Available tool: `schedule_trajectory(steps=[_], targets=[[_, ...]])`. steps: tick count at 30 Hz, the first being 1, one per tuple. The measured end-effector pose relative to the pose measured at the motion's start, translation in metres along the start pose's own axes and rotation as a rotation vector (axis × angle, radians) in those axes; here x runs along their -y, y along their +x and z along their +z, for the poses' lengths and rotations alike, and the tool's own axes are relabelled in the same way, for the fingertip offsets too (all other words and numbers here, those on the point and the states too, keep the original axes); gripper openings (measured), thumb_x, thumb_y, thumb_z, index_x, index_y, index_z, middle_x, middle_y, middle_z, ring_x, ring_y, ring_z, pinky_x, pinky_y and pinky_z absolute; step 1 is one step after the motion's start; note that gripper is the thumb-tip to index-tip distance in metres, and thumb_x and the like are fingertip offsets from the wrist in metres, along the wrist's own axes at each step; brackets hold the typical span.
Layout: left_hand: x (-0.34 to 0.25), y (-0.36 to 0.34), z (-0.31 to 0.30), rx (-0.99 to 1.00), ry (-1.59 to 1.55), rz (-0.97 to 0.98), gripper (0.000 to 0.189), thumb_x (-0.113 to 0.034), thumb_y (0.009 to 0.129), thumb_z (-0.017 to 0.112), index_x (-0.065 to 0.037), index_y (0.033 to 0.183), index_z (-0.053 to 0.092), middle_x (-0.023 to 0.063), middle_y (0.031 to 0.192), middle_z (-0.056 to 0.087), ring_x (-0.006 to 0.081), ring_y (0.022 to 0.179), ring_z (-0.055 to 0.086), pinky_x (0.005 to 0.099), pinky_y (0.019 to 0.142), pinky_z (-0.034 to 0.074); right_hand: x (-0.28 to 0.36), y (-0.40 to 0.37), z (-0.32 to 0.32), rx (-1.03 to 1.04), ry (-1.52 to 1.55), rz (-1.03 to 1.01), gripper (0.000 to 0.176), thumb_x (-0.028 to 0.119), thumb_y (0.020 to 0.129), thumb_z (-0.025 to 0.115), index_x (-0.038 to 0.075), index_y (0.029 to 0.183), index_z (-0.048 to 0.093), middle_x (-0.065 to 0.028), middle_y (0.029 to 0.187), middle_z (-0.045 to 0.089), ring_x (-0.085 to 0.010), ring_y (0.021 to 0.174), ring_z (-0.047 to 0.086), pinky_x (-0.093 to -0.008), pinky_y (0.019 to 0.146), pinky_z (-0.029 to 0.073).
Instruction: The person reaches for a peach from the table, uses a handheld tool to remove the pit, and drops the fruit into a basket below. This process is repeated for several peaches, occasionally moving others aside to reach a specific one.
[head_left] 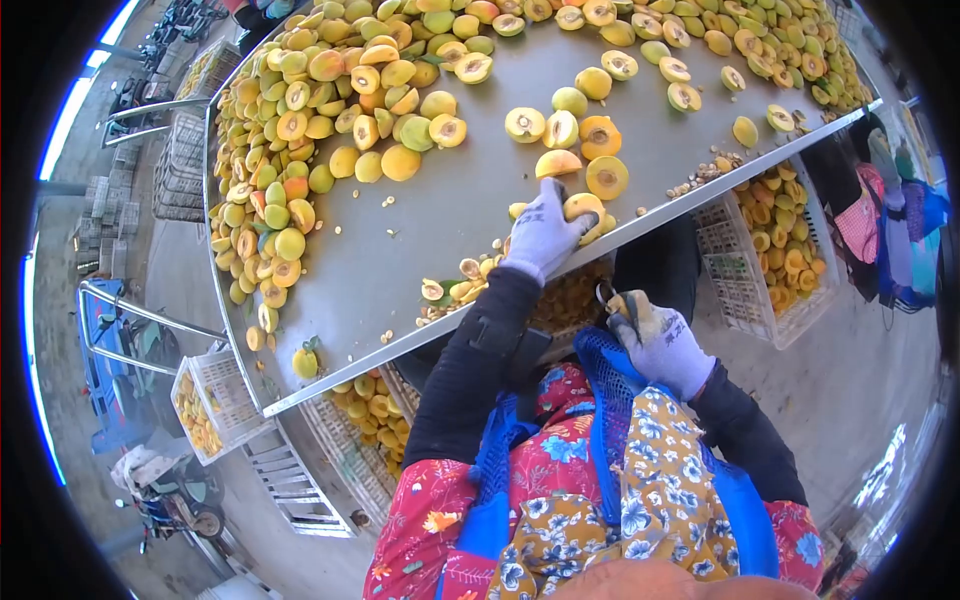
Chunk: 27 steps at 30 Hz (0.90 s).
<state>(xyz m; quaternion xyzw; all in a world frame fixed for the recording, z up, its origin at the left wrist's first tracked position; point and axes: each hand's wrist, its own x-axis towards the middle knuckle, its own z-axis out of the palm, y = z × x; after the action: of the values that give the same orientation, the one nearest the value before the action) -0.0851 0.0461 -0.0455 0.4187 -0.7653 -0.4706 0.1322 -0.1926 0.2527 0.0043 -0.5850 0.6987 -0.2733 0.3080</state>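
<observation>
My left hand [543,232], in a pale work glove, reaches over the edge of the metal table [440,240]. Its thumb and fingers close around a halved apricot [583,207]; the palm side is hidden. More apricot halves [606,177] lie just beyond the fingertips. Below the table's edge, close to my body, my right hand [665,345] wears a similar glove with darkened fingertips. Those fingers are closed on a small tool with a curved metal loop [603,292]; its handle is mostly covered.
Heaped apricots [290,130] cover the table's far and left sides. Loose pits [700,175] lie along the near edge. Crates of apricot halves [780,240] stand under the table, and another crate [205,400] is at the left. Another person's sleeve [895,215] shows at right.
</observation>
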Motion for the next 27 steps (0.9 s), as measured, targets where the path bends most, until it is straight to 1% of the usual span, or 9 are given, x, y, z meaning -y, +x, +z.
schedule_trajectory(steps=[4, 5, 7, 9, 12, 14, 17, 23, 27], targets=[[-0.014, -0.058, -0.032, 0.022, -0.860, -0.122, 0.054, -0.026, 0.090, 0.070, 0.001, 0.128, 0.045, 0.0111, 0.110, 0.061, 0.0216, 0.097, 0.065, 0.0334, 0.084, 0.053, 0.028, 0.025, -0.013, -0.088, -0.071, -0.154, 0.020, 0.017, 0.094, 0.061, 0.003, 0.107, 0.052, -0.0166, 0.083, 0.067, -0.0373, 0.069, 0.066, -0.0451, 0.061, 0.052], [-0.018, -0.071, -0.041, 0.036, -0.814, -0.112, 0.042, -0.025, 0.097, 0.062, 0.001, 0.127, 0.048, 0.0067, 0.110, 0.059, 0.0124, 0.096, 0.062, 0.0286, 0.084, 0.053, 0.031, 0.031, -0.010, -0.098, -0.124, -0.198, 0.024, 0.021, 0.095, 0.061, 0.002, 0.107, 0.053, -0.0154, 0.082, 0.067, -0.0348, 0.063, 0.066, -0.0433, 0.058, 0.051], [-0.010, -0.099, -0.044, -0.202, -0.360, 0.342, 0.039, -0.029, 0.101, 0.056, 0.000, 0.127, 0.050, 0.0069, 0.111, 0.060, 0.0120, 0.098, 0.062, 0.0284, 0.087, 0.053, 0.042, 0.039, -0.004, -0.042, -0.255, -0.232, 0.026, 0.024, 0.095, 0.060, 0.001, 0.106, 0.054, -0.0146, 0.080, 0.066, -0.0325, 0.061, 0.065, -0.0421, 0.056, 0.050], [-0.002, -0.110, -0.038, -0.066, -0.925, -0.029, 0.043, -0.037, 0.106, 0.045, -0.001, 0.126, 0.054, 0.0080, 0.113, 0.061, 0.0133, 0.102, 0.062, 0.0292, 0.089, 0.053, 0.048, 0.040, 0.004, -0.035, -0.358, -0.294, 0.031, 0.029, 0.095, 0.059, -0.001, 0.104, 0.055, -0.0134, 0.073, 0.064, -0.0287, 0.056, 0.064, -0.0390, 0.051, 0.048], [0.003, -0.127, -0.038, 0.005, -1.072, -0.186, 0.047, -0.041, 0.107, 0.042, 0.000, 0.127, 0.053, 0.0093, 0.116, 0.062, 0.0143, 0.106, 0.062, 0.0300, 0.091, 0.052, 0.055, 0.038, 0.012, 0.034, -0.407, -0.316, 0.033, 0.030, 0.096, 0.059, -0.003, 0.103, 0.055, -0.0132, 0.067, 0.062, -0.0286, 0.053, 0.063, -0.0381, 0.048, 0.047], [0.015, -0.135, -0.028, -0.132, -0.679, 0.083, 0.044, -0.037, 0.107, 0.044, 0.000, 0.128, 0.053, 0.0104, 0.116, 0.062, 0.0151, 0.107, 0.062, 0.0299, 0.091, 0.053, 0.057, 0.034, 0.016, 0.030, -0.417, -0.343, 0.034, 0.030, 0.095, 0.059, -0.004, 0.102, 0.055, -0.0127, 0.064, 0.061, -0.0282, 0.051, 0.062, -0.0376, 0.047, 0.047], [0.008, -0.141, -0.026, -0.143, -1.161, -0.176, 0.036, -0.029, 0.106, 0.049, 0.001, 0.123, 0.056, 0.0093, 0.112, 0.063, 0.0149, 0.105, 0.062, 0.0294, 0.090, 0.052, 0.059, 0.030, 0.017, 0.107, -0.346, -0.337, 0.030, 0.022, 0.094, 0.061, -0.006, 0.100, 0.053, -0.0161, 0.066, 0.060, -0.0333, 0.053, 0.061, -0.0422, 0.049, 0.046], [0.008, -0.147, -0.021, -0.316, -0.691, -0.013, 0.025, -0.017, 0.103, 0.051, 0.003, 0.115, 0.060, 0.0113, 0.110, 0.065, 0.0163, 0.100, 0.061, 0.0304, 0.087, 0.050, 0.055, 0.027, 0.026, 0.170, -0.204, -0.449, 0.024, 0.019, 0.095, 0.059, -0.005, 0.096, 0.054, -0.0224, 0.068, 0.057, -0.0398, 0.055, 0.058, -0.0461, 0.052, 0.047], [-0.001, -0.151, -0.020, -0.444, -0.480, 0.087, 0.025, -0.015, 0.101, 0.051, 0.003, 0.117, 0.058, 0.0173, 0.107, 0.066, 0.0246, 0.098, 0.065, 0.0351, 0.086, 0.051, 0.056, 0.030, 0.026, 0.210, 0.142, -0.388, 0.021, 0.017, 0.099, 0.052, 0.000, 0.105, 0.063, -0.0169, 0.076, 0.062, -0.0249, 0.059, 0.061, -0.0350, 0.049, 0.047]])
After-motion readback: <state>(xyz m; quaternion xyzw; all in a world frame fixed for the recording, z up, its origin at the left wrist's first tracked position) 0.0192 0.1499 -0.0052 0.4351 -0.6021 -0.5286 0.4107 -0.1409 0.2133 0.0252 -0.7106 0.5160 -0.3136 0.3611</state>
